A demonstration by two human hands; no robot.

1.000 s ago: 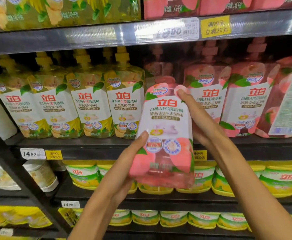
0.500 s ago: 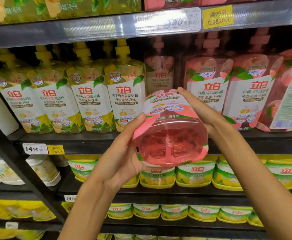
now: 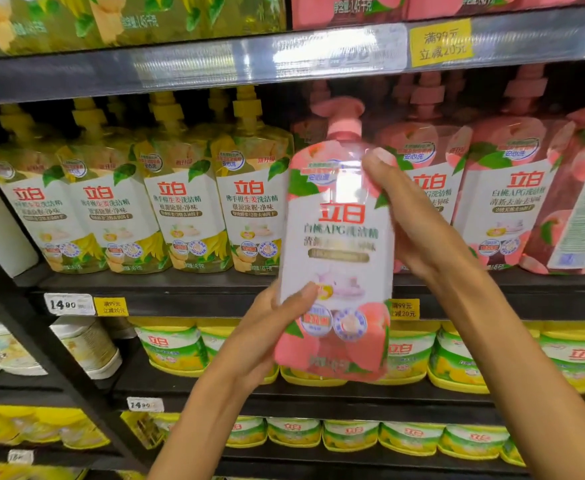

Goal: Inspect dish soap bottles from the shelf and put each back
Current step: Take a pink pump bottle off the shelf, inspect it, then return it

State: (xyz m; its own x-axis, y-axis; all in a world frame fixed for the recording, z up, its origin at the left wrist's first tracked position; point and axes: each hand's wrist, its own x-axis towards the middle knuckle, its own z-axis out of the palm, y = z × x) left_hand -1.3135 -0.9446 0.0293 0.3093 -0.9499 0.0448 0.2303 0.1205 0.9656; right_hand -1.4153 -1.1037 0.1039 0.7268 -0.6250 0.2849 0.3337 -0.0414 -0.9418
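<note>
While the pink bottle [image 3: 337, 244] stood upright before the shelf [image 3: 187, 69], the left hand [image 3: 266, 336] gripped its base. The right hand [image 3: 412, 220] clasped its upper side.

Held bottle [image 3: 337, 244]: pink, pink pump top, white label panel, red logo, green leaves, peach prints. Yellow bottles [image 3: 138, 209] left: yellow caps, white labels, red logo, green leaves. Pink bottles [image 3: 512, 202] right: same peach pattern. Shelf [image 3: 214, 289]: black. Price tags [image 3: 69, 304] white; promo tags [image 3: 111, 306] yellow. Tubs [image 3: 457, 355] below: yellow and green, with white bands.
</note>
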